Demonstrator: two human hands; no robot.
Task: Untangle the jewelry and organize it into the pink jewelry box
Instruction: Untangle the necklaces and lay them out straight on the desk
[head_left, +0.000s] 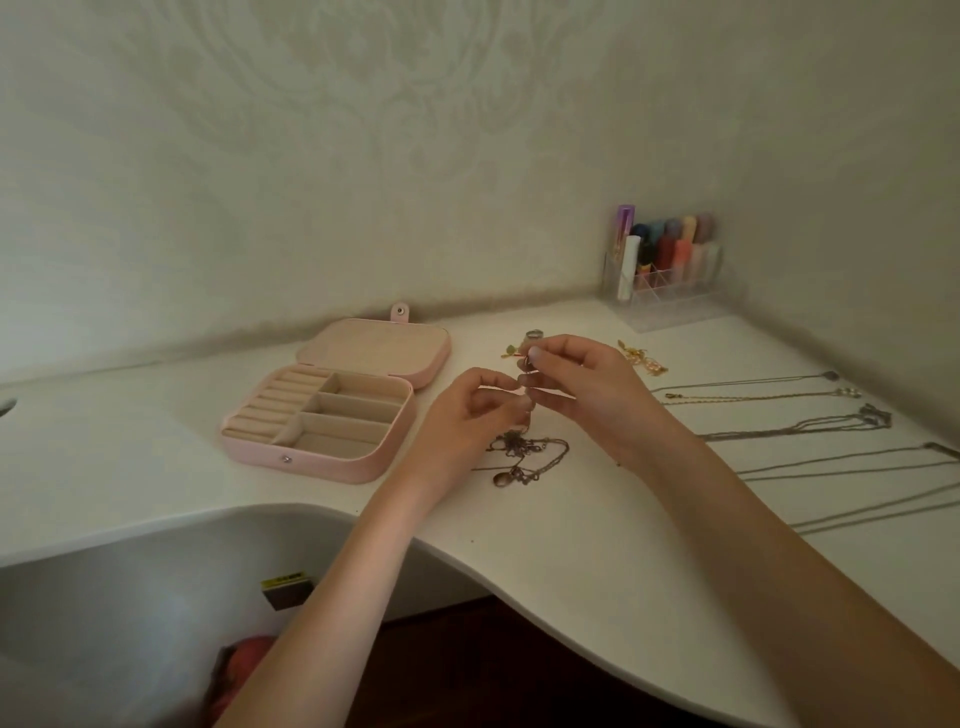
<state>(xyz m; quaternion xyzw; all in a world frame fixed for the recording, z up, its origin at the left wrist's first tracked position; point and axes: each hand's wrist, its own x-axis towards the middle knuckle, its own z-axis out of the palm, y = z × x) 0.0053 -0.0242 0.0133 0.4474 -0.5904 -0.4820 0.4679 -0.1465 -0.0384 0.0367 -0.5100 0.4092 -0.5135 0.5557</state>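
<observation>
The pink jewelry box (332, 457) lies open on the white table, its lid flat behind it and its beige compartments bare. To its right a tangled knot of dark chains (524, 454) with an oval pendant rests on the table. One strand rises from the knot to my hands. My left hand (470, 410) pinches that strand just above the tangle. My right hand (576, 379) pinches a small ring-like piece at the strand's top. A silver ring (534, 335) and a small gold piece (511, 352) lie behind my hands.
Several necklaces (779, 431) lie stretched out in rows on the right of the table. Gold earrings (644, 361) sit near a clear organizer (665, 291) of cosmetics in the back corner. The table's curved front edge (467, 561) runs below my forearms.
</observation>
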